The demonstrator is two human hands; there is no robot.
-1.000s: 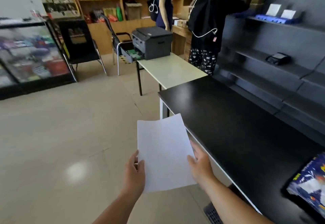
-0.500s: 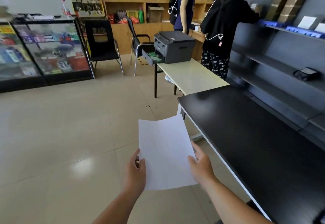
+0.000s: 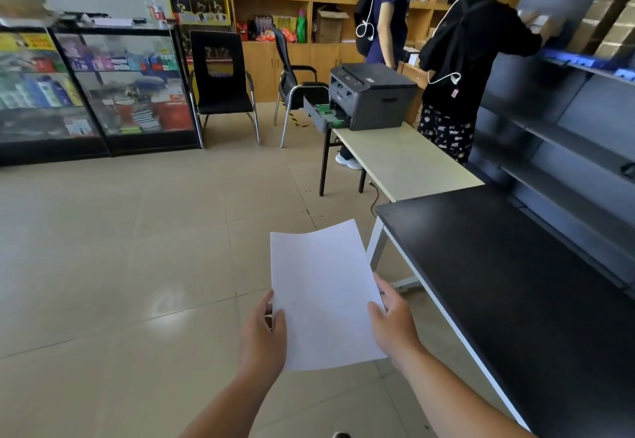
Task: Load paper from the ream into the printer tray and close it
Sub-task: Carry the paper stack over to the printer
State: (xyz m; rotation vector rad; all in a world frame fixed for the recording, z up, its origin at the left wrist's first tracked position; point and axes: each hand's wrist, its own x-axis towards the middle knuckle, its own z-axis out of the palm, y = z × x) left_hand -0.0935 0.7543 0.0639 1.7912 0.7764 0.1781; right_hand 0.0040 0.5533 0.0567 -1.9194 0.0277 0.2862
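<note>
I hold a stack of white paper [image 3: 323, 293] flat in front of me over the floor, with my left hand [image 3: 263, 338] gripping its left edge and my right hand [image 3: 395, 326] gripping its right edge. Far ahead, a dark grey printer [image 3: 372, 94] stands on the far end of a pale table [image 3: 409, 166]. Its paper tray [image 3: 318, 116] is pulled out toward the left, showing green guides inside. The ream is out of view.
A black table [image 3: 508, 286] runs along my right, with dark shelving [image 3: 567, 149] behind it. Two people [image 3: 460, 70] stand beyond the printer. Two chairs [image 3: 223, 87] and a glass display case [image 3: 92, 87] line the far left. Open tiled floor [image 3: 120, 248] lies between.
The view has advanced and swung left along the black table: the printer looks nearer and larger, and the blue ream package at the lower right has left the view. Both hands keep the paper.
</note>
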